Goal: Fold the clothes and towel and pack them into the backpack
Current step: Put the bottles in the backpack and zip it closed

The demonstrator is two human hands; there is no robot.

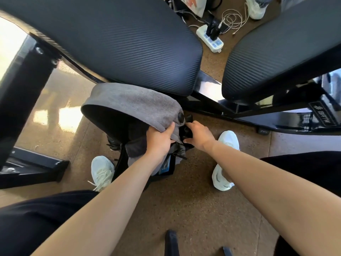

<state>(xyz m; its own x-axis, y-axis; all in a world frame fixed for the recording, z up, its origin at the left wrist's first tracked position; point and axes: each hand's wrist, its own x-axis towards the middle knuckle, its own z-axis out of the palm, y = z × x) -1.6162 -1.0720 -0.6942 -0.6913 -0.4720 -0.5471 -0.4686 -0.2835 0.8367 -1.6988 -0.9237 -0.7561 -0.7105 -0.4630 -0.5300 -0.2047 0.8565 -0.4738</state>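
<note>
A grey backpack (132, 104) stands on the floor between my feet, under the edge of a black table. Its grey top flap is lifted, and the dark opening beneath shows on the left. My left hand (159, 140) grips the lower edge of the flap, thumb on top. My right hand (198, 134) pinches a black buckle or strap (186, 133) at the right side of the bag, just below a round black button. Dark and grey fabric shows inside the bag below my left hand. No loose clothes or towel are in view.
Two black ribbed tabletops (118, 43) (284, 60) stand over the bag with a gap between them. Black table legs (24, 85) run left and right. A white power strip (210, 38) with cables lies on the brown floor beyond. My white shoes (102, 171) (224, 163) flank the bag.
</note>
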